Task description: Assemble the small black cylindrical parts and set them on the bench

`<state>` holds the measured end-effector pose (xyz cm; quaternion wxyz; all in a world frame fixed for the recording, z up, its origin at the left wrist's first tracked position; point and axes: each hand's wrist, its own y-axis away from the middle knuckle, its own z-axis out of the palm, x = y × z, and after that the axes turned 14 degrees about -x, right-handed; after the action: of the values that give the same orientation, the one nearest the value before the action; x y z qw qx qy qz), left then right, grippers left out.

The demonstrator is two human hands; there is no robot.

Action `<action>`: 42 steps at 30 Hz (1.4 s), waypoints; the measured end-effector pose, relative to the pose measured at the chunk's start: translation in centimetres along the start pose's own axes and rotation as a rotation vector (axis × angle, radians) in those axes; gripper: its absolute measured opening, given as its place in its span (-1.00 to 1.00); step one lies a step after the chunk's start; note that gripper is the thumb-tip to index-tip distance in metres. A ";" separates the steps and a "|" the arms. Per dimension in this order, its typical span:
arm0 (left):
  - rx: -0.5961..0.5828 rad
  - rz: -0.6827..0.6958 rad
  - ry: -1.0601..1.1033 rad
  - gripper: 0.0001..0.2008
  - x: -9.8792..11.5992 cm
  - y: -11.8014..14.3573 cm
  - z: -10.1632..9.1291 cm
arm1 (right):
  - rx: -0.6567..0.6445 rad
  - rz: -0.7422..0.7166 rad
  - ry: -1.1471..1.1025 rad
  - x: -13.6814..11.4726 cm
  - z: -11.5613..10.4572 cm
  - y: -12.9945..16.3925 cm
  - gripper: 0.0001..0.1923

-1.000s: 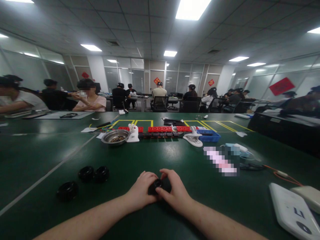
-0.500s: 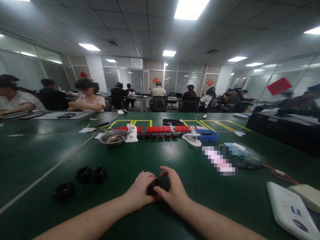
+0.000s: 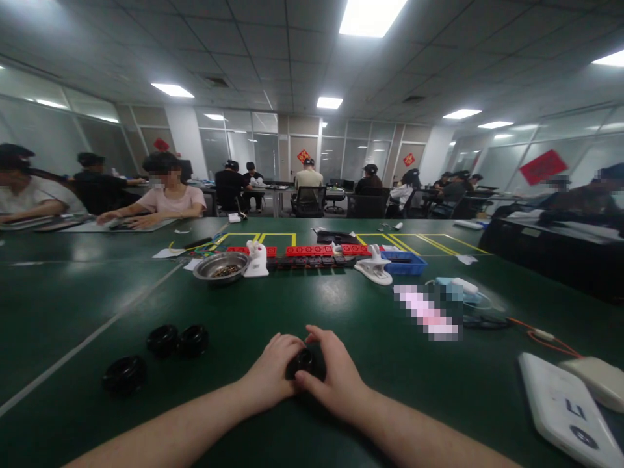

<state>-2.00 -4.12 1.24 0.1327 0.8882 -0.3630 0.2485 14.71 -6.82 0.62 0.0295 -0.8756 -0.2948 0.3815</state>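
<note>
Metal bowl (image 3: pixel 207 265) — small parts (image 3: pixel 226 271) inside | blue tray (image 3: pixel 409 269) — beside white clamp (image 3: pixel 376 268)

1. The ceiling (image 3: pixel 263 71) is covered w/ grey panels; several rect. lamps (image 3: pixel 373 17) are lit.
2. At the back, glass partitions (image 3: pixel 357 153), brown doors (image 3: pixel 298 170) & white columns (image 3: pixel 185 133) are seen.
3. Red diamond-shaped decos (image 3: pixel 303 156) are hung there, and a larger red one on the R-side glass wall (image 3: pixel 589 136).
4. Office chairs (image 3: pixel 311 203) are placed by the back desks (image 3: pixel 277 189).
5. The big green table (image 3: pixel 97 279) is marked w/ yellow lines (image 3: pixel 277 234).
</note>
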 end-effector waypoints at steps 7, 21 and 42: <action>0.010 0.002 -0.015 -0.64 -0.3 0.0 0.2 | -0.053 -0.072 -0.030 0.0 -0.2 0.1 -0.34; 0.008 -0.002 -0.013 -0.58 0.1 0.0 0.0 | -0.051 -0.102 -0.040 -0.2 -0.4 0.1 -0.43; 0.010 -0.008 -0.015 -0.70 0.0 -0.1 0.3 | 0.022 -0.057 -0.013 0.1 -0.1 0.1 -0.43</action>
<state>-1.84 -4.14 0.99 0.1267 0.8920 -0.3593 0.2433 14.85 -6.79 0.56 0.0482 -0.8640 -0.3154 0.3894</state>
